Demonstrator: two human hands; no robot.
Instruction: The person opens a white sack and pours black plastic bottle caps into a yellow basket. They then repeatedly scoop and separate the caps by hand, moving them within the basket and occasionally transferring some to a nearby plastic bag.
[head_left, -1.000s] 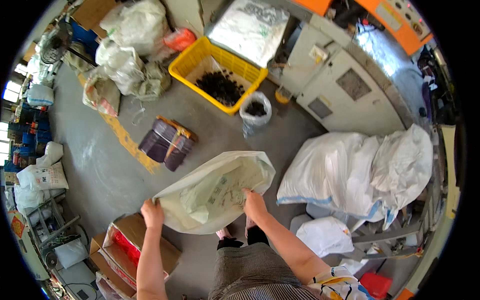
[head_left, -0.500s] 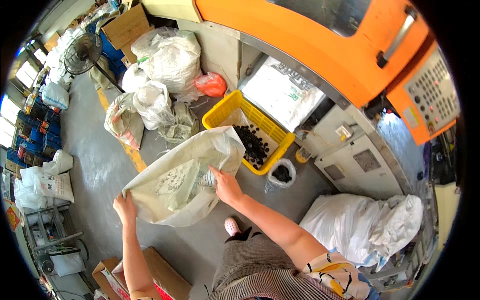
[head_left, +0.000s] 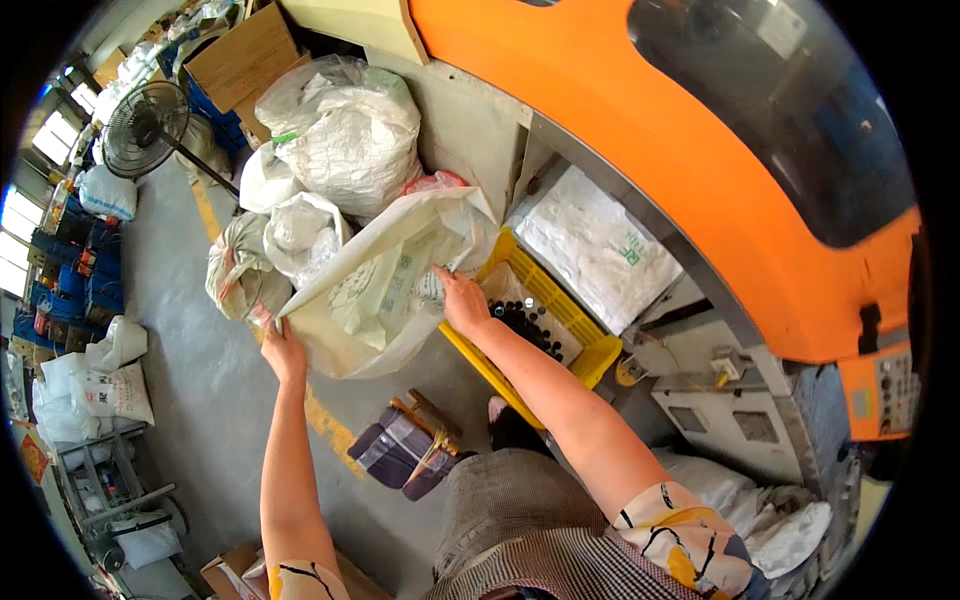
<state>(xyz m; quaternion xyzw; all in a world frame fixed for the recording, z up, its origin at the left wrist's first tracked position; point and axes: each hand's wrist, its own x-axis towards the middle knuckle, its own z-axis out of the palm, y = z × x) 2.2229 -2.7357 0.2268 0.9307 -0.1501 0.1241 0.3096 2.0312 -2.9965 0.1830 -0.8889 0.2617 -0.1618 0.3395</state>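
A large whitish woven plastic sack (head_left: 350,340) hangs stretched between my hands, its mouth facing up. Crumpled translucent plastic shows inside it. My left hand (head_left: 284,350) is closed on its near left edge. My right hand (head_left: 464,302) grips the edge on the right side, with the fingers partly hidden by the sack. Just to the right, and partly covered by the sack and my right forearm, is a yellow plastic crate (head_left: 602,358) holding many small black parts (head_left: 528,330).
Full white bags (head_left: 350,140) stand beyond the sack, beside a black floor fan (head_left: 146,128). An orange machine (head_left: 570,110) rises on the right, with a flat white bag (head_left: 600,245) at its base. A small padded stool (head_left: 405,450) stands on the floor near my legs.
Both hands have carried the sack farther forward, toward the white bags. It now overlaps the crate. The padded stool has come into view, and the orange machine fills more of the picture.
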